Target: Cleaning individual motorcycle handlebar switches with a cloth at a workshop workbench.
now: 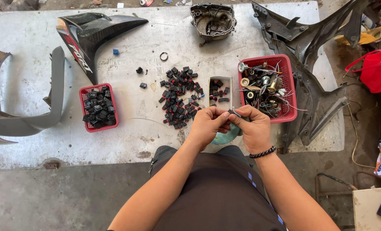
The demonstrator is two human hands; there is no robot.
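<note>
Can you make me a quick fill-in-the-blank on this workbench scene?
1. Both hands, left hand and right hand, pinch one small ____ part.
2. The loose pile of black switches lies between two ____ baskets.
3. The beaded bracelet is on the ____ wrist.

Missing: grey; red; right

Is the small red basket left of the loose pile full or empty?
Full: the small red basket is packed to its rim with black parts.

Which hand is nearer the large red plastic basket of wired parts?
Right. The right hand is just beside the large red plastic basket, near its front-left corner; the left hand is farther left.
</note>
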